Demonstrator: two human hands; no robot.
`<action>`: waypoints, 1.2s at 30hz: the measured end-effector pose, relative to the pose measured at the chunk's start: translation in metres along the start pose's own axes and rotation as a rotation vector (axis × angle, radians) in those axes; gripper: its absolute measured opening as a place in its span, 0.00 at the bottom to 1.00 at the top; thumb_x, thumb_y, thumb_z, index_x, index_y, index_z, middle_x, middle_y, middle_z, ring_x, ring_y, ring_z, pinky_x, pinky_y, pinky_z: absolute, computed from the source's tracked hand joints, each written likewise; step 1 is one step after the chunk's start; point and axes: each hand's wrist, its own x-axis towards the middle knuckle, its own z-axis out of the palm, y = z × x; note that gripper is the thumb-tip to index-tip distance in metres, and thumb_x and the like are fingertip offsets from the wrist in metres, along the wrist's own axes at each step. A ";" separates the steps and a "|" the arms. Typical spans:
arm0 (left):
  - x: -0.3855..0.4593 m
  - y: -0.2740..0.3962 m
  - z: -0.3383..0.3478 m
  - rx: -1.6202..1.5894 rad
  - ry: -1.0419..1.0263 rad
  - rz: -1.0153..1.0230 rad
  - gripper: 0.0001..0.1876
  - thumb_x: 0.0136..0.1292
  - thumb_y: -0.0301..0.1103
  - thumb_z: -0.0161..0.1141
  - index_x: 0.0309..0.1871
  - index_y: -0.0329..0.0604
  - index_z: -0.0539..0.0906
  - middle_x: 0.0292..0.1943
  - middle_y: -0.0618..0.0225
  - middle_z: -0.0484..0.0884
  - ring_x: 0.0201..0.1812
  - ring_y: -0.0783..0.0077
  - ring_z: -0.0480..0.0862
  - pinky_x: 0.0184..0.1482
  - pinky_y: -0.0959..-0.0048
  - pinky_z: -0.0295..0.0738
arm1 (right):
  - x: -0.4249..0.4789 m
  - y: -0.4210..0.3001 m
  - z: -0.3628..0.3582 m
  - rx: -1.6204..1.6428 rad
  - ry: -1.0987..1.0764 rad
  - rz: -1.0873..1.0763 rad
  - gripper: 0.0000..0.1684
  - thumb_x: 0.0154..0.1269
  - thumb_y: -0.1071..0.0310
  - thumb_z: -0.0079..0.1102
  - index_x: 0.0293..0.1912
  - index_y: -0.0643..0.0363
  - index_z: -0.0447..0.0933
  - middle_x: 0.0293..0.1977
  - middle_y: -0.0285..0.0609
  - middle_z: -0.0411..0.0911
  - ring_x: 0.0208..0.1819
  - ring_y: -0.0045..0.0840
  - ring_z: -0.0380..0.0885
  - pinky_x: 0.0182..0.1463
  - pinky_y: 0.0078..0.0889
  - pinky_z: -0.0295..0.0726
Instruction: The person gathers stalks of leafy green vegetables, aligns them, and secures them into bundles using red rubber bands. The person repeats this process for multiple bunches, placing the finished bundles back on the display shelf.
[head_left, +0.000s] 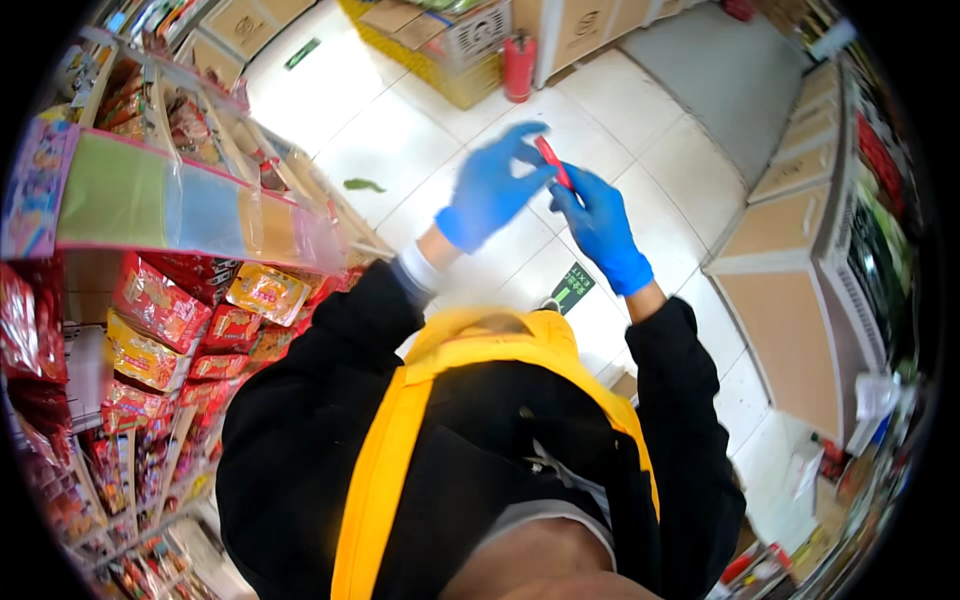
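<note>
In a blue glove, my right hand (604, 221) holds a slim red stick-like object (553, 161) between thumb and fingers, its far end tilted up to the left. What exactly it is cannot be told. My left hand (491, 187), gloved in blue too and slightly blurred, is curved with thumb and fingers apart beside that object. Whether its fingertips touch the object is unclear. Both hands are raised in front of my yellow apron (495, 337), above the white tiled floor (420, 142).
Shelves of red and yellow snack packets (161, 300) stand at left. Ahead are a red fire extinguisher (519, 67) and a cardboard box (427, 30). Wooden cabinets (780, 322) line the right. A green exit sign (574, 285) and a green scrap (364, 184) lie on the floor.
</note>
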 end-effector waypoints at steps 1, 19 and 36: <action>0.022 -0.008 -0.017 0.204 0.095 -0.018 0.18 0.52 0.28 0.61 0.48 0.40 0.75 0.31 0.71 0.79 0.34 0.80 0.76 0.41 0.79 0.71 | 0.037 0.004 0.001 -0.104 -0.070 -0.094 0.13 0.60 0.69 0.52 0.44 0.65 0.72 0.27 0.38 0.74 0.28 0.18 0.72 0.35 0.21 0.71; 0.377 -0.272 -0.302 0.217 0.599 -0.171 0.04 0.54 0.26 0.57 0.32 0.34 0.79 0.30 0.61 0.80 0.32 0.73 0.78 0.37 0.77 0.71 | 0.610 0.044 0.179 0.148 -0.525 -0.441 0.11 0.59 0.65 0.51 0.38 0.61 0.76 0.25 0.49 0.74 0.28 0.36 0.72 0.34 0.32 0.68; 0.624 -0.569 -0.758 0.475 0.652 -0.385 0.03 0.55 0.28 0.56 0.30 0.39 0.78 0.28 0.62 0.77 0.33 0.63 0.76 0.38 0.70 0.68 | 1.127 -0.021 0.582 0.119 -0.822 -0.283 0.18 0.64 0.63 0.44 0.53 0.52 0.69 0.29 0.42 0.78 0.26 0.27 0.77 0.34 0.24 0.75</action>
